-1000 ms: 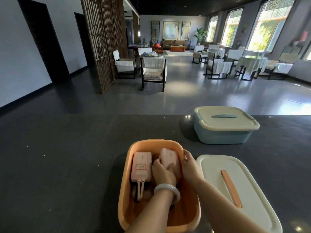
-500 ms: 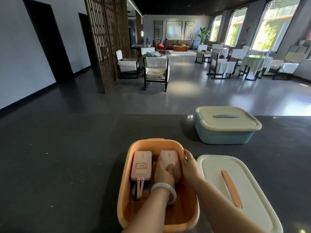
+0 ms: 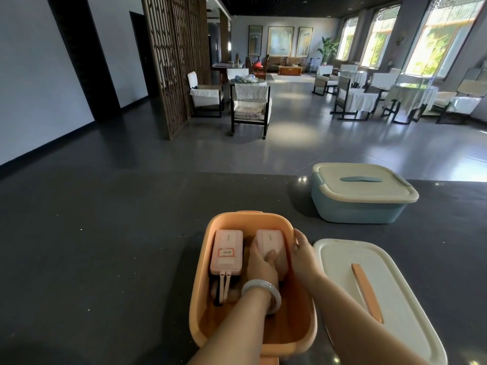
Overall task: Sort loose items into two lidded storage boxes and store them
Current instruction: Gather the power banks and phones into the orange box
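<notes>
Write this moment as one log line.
left hand grips right power bank in orange box | right hand on box rim | cream lid off | blue box lidded

Two pink power banks (image 3: 226,252) lie in orange box (image 3: 247,216).

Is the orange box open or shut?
Open. The lid lies on the table beside the orange box, and pink power banks show inside.

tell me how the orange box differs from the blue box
The orange box is open, its lid lying beside it; the blue box is lidded. The orange box is near, with the left hand gripping a pink power bank inside and the right hand on its rim; the blue box stands farther back, untouched. Both have cream lids.
</notes>
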Demonstrator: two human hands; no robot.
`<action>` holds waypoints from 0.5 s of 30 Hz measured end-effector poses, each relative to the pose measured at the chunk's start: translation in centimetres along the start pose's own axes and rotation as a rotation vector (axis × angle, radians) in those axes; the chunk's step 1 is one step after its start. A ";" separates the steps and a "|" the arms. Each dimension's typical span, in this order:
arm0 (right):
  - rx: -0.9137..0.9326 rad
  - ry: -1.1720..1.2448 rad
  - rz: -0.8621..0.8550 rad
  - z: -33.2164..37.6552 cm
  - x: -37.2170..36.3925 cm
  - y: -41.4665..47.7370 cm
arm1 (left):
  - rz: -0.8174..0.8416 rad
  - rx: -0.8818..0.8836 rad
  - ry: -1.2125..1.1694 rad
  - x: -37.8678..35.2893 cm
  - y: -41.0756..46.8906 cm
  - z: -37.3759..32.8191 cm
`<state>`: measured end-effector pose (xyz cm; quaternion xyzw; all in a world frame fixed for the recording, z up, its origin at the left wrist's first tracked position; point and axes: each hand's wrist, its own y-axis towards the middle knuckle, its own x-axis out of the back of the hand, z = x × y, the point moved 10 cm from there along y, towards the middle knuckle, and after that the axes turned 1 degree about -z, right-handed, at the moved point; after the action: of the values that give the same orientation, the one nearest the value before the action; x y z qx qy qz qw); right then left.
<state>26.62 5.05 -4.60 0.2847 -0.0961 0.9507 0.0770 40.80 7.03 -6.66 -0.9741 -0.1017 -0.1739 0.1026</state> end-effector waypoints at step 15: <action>0.206 -0.380 -0.085 5.5 0.0 -1.0 | -0.035 -0.253 0.323 7.2 0.0 -4.9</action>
<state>29.67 4.79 0.06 0.4692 0.0011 0.8805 0.0681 45.85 7.02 0.40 -0.9368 -0.0782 -0.3408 -0.0089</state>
